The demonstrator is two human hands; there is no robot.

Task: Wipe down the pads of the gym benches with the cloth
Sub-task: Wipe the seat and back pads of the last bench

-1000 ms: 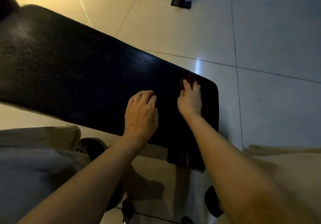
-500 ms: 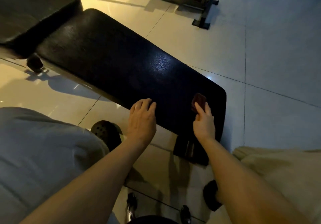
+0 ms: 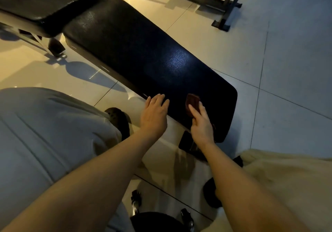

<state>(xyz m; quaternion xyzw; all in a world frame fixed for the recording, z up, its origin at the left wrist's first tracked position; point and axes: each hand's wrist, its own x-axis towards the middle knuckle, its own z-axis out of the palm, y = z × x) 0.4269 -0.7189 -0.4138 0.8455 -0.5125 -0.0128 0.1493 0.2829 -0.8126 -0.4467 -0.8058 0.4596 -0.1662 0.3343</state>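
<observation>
while the right hand (image 3: 202, 123) presses the cloth (image 3: 192, 104), the flat left hand (image 3: 154, 116) rests on the pad (image 3: 143, 51).

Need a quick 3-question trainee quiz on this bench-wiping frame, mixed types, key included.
1. True or false: the right hand presses the cloth on the long bench pad.
2. The left hand is: A) holding the cloth B) resting flat on the pad's near edge C) on the floor.
3. Fill in: the cloth lies near the pad's ____ end, nearest the person or farthest?

Key: 1 true; 2 B; 3 nearest.
</observation>
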